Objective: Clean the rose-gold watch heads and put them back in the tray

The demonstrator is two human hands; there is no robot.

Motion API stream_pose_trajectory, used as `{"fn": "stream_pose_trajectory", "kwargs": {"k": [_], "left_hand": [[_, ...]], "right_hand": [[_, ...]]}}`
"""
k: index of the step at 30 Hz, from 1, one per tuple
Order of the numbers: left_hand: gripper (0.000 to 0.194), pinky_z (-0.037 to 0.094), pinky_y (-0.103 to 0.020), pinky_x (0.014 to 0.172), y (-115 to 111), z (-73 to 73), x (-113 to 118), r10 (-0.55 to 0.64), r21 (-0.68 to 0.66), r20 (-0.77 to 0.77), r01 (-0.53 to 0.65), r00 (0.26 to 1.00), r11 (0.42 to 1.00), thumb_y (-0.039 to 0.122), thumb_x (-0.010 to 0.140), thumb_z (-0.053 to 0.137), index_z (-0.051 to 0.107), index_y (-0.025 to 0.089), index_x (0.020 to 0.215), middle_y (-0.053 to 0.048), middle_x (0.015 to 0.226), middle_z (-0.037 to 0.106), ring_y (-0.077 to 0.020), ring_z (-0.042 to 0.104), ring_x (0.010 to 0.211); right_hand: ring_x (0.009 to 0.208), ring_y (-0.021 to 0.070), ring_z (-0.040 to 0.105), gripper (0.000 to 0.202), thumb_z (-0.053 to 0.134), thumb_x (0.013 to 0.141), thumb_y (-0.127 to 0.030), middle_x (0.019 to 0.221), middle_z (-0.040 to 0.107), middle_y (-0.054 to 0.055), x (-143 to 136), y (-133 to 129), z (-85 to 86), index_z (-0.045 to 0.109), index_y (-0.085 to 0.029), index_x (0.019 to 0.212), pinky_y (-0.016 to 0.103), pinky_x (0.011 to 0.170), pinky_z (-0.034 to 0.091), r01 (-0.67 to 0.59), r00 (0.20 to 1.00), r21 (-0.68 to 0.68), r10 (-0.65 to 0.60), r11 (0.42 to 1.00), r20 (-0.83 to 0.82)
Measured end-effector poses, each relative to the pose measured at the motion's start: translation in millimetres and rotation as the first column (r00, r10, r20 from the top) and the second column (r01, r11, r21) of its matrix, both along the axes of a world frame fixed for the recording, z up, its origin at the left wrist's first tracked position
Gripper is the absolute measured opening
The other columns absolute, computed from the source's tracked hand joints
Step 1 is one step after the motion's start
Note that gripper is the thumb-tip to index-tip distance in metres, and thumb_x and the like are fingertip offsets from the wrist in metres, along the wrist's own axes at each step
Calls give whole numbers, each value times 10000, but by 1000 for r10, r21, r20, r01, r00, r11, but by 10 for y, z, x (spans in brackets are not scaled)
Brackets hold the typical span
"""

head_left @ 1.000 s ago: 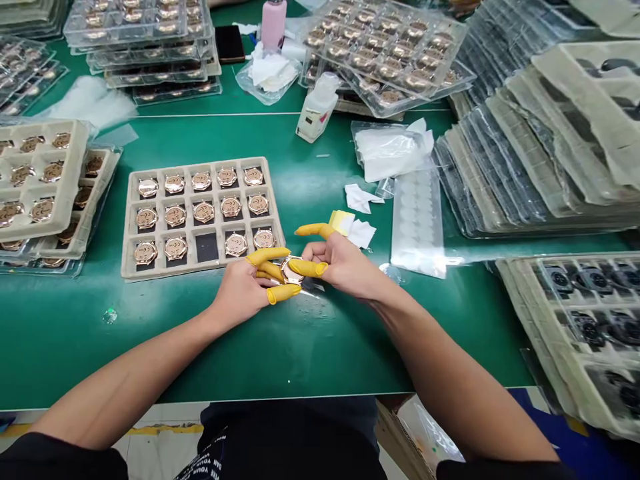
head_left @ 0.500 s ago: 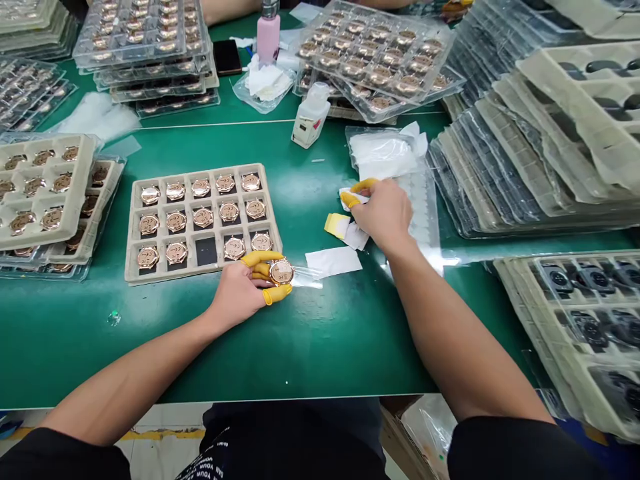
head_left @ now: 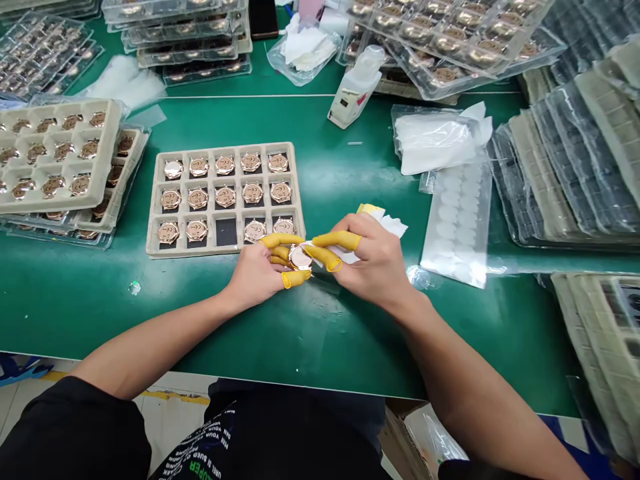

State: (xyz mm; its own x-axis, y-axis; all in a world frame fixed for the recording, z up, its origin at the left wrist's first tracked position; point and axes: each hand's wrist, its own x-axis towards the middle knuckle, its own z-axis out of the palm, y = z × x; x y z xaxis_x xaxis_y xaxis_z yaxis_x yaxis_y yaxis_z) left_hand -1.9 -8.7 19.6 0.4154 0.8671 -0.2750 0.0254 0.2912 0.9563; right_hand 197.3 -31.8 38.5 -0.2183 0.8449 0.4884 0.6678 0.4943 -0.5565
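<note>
My left hand (head_left: 265,270), with yellow finger cots, grips a rose-gold watch case (head_left: 299,257) by its edges, above the front of the table. My right hand (head_left: 373,260), also in yellow finger cots, pinches a small white wipe (head_left: 309,244) against the watch's upper right side. Most of that wipe is hidden by the fingers. Just behind my left hand lies a beige compartment tray (head_left: 160,249) of similar watch cases, backs up. One front-row compartment (head_left: 226,233) shows only its dark bottom. Yellow-and-white paper pieces (head_left: 395,225) lie partly behind my right hand.
A bag of white wipes (head_left: 435,141) and a clear sheet with round pieces (head_left: 457,217) lie on the right. A white bottle (head_left: 356,87) stands behind. Stacked trays of watch cases (head_left: 55,157) flank the left; more stacked trays (head_left: 565,160) rise at right.
My right hand has come from the papers on the right to the watch in my left hand, bringing a white wipe. My left hand keeps its hold. The view has shifted.
</note>
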Motion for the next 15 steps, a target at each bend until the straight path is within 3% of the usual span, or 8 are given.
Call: {"fn": "stream_pose_trajectory", "kwargs": {"k": [4, 8, 12, 13, 15], "left_hand": [[601, 649, -254, 750, -14, -10, 6, -24, 8, -7, 24, 1000, 1000, 155, 589, 897, 730, 149, 1166, -35, 905, 775, -138, 748, 776], [587, 650, -252, 736, -22, -19, 6, -10, 8, -2, 10, 1000, 1000, 170, 618, 885, 727, 153, 1183, -27, 883, 771, -134, 745, 759], [594, 651, -248, 745, -23, -35, 3, 0, 0, 11, 1, 1000, 1000, 161, 606, 886, 729, 152, 1178, -33, 899, 772, -132, 749, 768], [595, 653, -250, 746, -24, -39, 3, -2, 7, 4, 2, 1000, 1000, 165, 606, 890, 731, 154, 1180, -34, 900, 773, -132, 749, 768], [583, 661, -263, 757, -30, -43, 1, 4, 42, -19, -3, 1000, 999, 192, 622, 897, 736, 161, 1182, -37, 904, 778, -135, 749, 770]], "right_hand": [[731, 168, 576, 108, 642, 929, -215, 791, 621, 39, 32, 44, -42, 750, -212, 937, 318, 635, 454, -142, 988, -28, 140, 990, -58], [726, 171, 558, 116, 642, 948, -263, 786, 597, 42, -19, 18, -49, 736, -211, 903, 328, 635, 437, -46, 998, -31, 44, 998, -50], [724, 178, 554, 134, 618, 952, -286, 790, 608, 47, -44, 37, -65, 725, -228, 897, 337, 641, 443, -131, 991, -81, 129, 988, -35], [744, 187, 560, 155, 603, 961, -301, 804, 612, 55, -26, 58, -67, 724, -228, 897, 349, 659, 451, -96, 995, -98, 95, 991, -17], [860, 233, 579, 182, 595, 974, -337, 893, 635, 91, 57, 100, -55, 734, -226, 934, 399, 752, 472, 88, 995, -114, -81, 990, 62]]}}
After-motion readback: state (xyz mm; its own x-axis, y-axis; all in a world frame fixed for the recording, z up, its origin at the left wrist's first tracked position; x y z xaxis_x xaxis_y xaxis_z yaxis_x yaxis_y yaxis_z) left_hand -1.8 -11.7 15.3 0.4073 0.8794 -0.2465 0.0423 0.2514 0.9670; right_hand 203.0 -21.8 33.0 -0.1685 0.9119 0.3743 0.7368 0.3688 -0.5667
